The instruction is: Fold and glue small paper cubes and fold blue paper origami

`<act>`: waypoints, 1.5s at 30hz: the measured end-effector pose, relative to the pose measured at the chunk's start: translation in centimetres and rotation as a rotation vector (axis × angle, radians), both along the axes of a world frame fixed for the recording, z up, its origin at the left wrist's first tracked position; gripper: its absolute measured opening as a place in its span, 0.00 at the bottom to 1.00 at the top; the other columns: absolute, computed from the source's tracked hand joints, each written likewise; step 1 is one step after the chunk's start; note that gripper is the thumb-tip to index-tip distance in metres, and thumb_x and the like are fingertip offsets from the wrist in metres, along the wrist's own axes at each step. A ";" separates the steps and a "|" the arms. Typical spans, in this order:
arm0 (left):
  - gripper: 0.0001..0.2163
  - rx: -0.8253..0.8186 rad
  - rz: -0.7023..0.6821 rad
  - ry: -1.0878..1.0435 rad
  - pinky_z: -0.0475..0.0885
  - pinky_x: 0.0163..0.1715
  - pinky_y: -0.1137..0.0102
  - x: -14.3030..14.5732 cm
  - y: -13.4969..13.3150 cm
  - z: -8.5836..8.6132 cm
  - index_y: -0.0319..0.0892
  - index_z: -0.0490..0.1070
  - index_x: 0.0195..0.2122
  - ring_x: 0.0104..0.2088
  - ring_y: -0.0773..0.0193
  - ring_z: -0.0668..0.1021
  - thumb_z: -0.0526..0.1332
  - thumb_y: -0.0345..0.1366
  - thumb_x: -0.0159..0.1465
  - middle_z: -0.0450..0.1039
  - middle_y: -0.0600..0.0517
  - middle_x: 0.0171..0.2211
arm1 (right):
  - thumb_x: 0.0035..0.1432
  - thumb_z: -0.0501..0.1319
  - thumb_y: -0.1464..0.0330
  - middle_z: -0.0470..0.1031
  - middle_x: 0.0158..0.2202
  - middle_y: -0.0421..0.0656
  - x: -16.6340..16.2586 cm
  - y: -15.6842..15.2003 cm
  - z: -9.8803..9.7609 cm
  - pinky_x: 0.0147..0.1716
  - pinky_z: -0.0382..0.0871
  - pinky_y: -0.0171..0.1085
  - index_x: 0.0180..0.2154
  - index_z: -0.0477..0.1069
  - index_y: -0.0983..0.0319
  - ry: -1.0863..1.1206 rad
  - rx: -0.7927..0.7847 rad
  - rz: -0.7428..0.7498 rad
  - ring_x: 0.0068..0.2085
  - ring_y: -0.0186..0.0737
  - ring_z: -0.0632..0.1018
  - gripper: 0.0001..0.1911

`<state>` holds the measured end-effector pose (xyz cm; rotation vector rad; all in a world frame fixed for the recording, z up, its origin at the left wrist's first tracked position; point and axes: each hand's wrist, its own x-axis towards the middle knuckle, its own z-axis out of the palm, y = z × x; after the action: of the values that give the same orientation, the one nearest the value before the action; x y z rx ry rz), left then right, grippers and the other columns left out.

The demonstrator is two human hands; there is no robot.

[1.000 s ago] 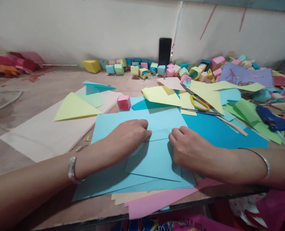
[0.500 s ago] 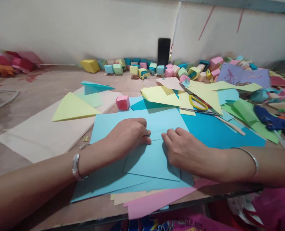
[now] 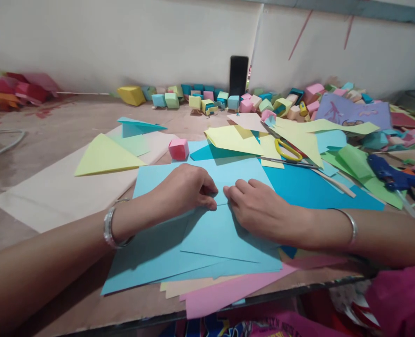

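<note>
My left hand [image 3: 184, 192] and my right hand [image 3: 254, 206] press down side by side on a folded light blue paper sheet [image 3: 221, 231]. Their fingertips almost meet at its upper folded edge. Both hands have fingers curled and pinched against that edge. The folded sheet lies on a larger light blue sheet [image 3: 151, 262], with pink paper [image 3: 224, 295] and cream paper under it at the table's front edge. Each wrist wears a silver bangle.
Yellow-handled scissors [image 3: 287, 152] lie beyond my right hand among yellow and green sheets. A blue glue gun [image 3: 389, 173] rests at the right. A pink paper cube [image 3: 179, 149], a row of paper cubes [image 3: 210, 100] and a black phone [image 3: 238, 75] stand toward the wall.
My right hand has slid left along the fold until its fingertips nearly touch the left hand. The left hand moved slightly up.
</note>
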<state>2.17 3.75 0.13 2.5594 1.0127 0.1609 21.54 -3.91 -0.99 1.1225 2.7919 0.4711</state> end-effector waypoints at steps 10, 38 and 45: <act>0.09 0.031 -0.099 -0.045 0.61 0.27 0.72 -0.4 0.1 0.2 0.41 0.81 0.31 0.27 0.66 0.75 0.67 0.41 0.58 0.78 0.51 0.27 | 0.52 0.55 0.82 0.66 0.25 0.49 1.1 -1.0 0.9 0.26 0.40 0.41 0.22 0.69 0.65 -0.065 0.149 -0.234 0.30 0.44 0.64 0.11; 0.08 -0.043 -0.054 0.020 0.61 0.24 0.74 -0.1 -0.1 1.1 0.41 0.79 0.30 0.25 0.67 0.72 0.73 0.36 0.50 0.74 0.54 0.25 | 0.61 0.57 0.75 0.71 0.35 0.48 1.5 0.9 1.8 0.29 0.43 0.40 0.37 0.70 0.64 0.064 -0.041 -0.156 0.36 0.43 0.65 0.05; 0.11 -0.041 0.181 -0.394 0.68 0.29 0.72 0.4 0.0 -0.5 0.41 0.79 0.39 0.30 0.65 0.75 0.61 0.41 0.63 0.78 0.49 0.34 | 0.59 0.62 0.71 0.71 0.34 0.46 1.8 1.5 0.5 0.28 0.42 0.40 0.33 0.69 0.63 0.208 -0.037 -0.128 0.34 0.42 0.64 0.03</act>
<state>2.57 3.77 -0.36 2.2690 1.0720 0.6566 23.37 -2.40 -0.46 1.4069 2.8617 0.3043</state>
